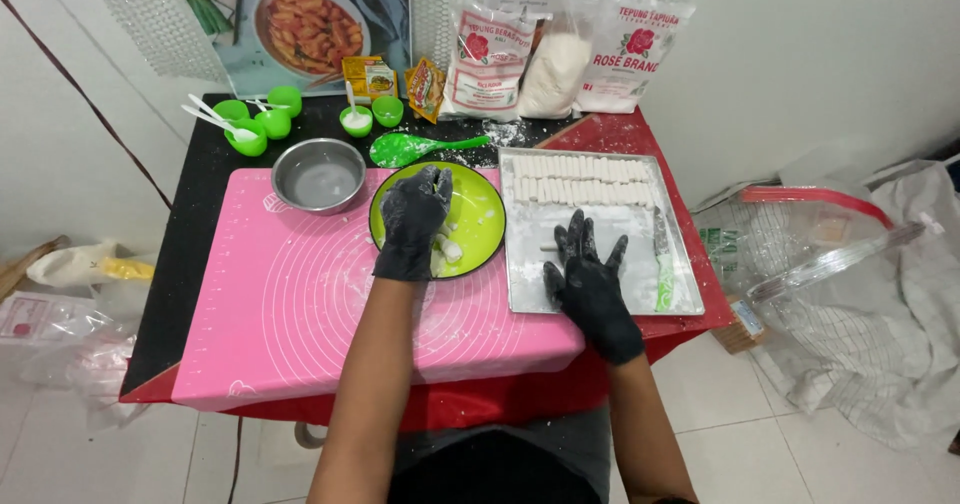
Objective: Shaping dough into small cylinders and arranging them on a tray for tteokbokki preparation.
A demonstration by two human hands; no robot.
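Observation:
Both my hands wear black gloves dusted with white flour. My left hand point(412, 222) hovers over a green plate point(484, 196) that holds small white dough pieces point(450, 251); its fingers are curled, and I cannot tell whether they pinch any dough. My right hand point(583, 276) rests flat with fingers spread on a floured metal tray point(690, 299). A short white dough stick point(549, 248) lies just by its fingertips. Two rows of white dough sticks point(580, 179) fill the tray's far end. A green-handled knife point(662, 264) lies along the tray's right side.
A pink silicone mat point(300, 314) covers the table's front. A steel bowl point(318, 175), green spoon point(405, 149), several small green cups point(262, 119) and flour bags point(560, 54) stand behind. A clear plastic basin point(830, 254) sits on the floor at right.

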